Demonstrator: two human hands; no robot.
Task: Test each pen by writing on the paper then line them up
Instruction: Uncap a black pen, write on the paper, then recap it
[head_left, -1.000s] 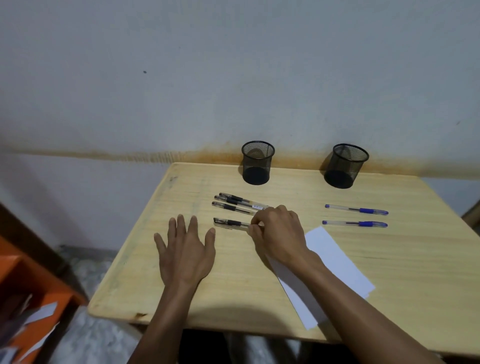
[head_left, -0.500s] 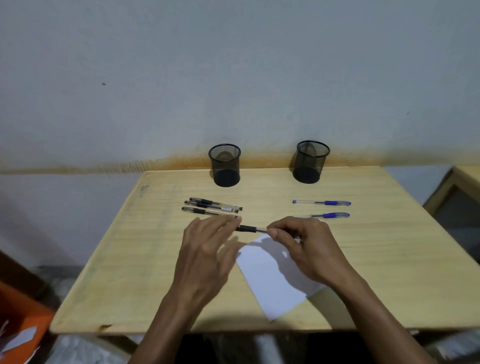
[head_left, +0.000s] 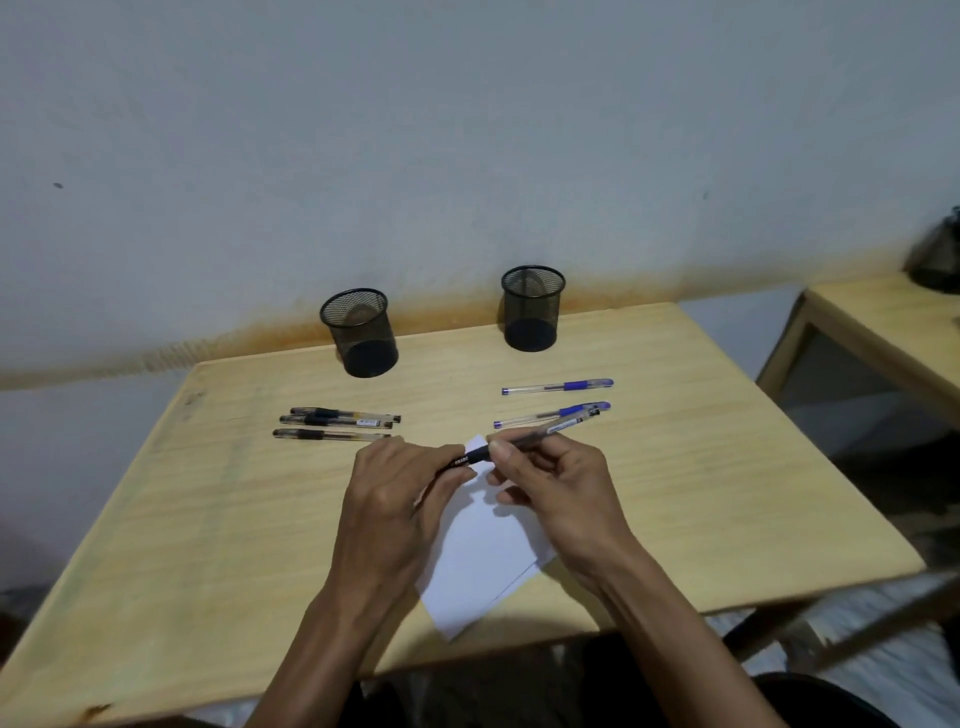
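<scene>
A black pen (head_left: 540, 432) is held over the white paper (head_left: 483, 556) by both hands. My right hand (head_left: 550, 493) grips its barrel near the dark grip. My left hand (head_left: 400, 499) pinches its cap end. Three black pens (head_left: 337, 422) lie side by side on the wooden table (head_left: 218, 519) at the left. Two blue pens (head_left: 557, 387) lie at the right, the nearer blue pen (head_left: 550, 414) just behind the held one.
Two black mesh pen cups stand at the back of the table, the left cup (head_left: 359, 332) and the right cup (head_left: 532, 307), both apparently empty. A second wooden table (head_left: 883, 332) stands to the right with a dark object on it. The wall is close behind.
My right hand picked the black pen out of the left group and carried it over the paper. My left hand rose from the table and took hold of the pen's cap end.
</scene>
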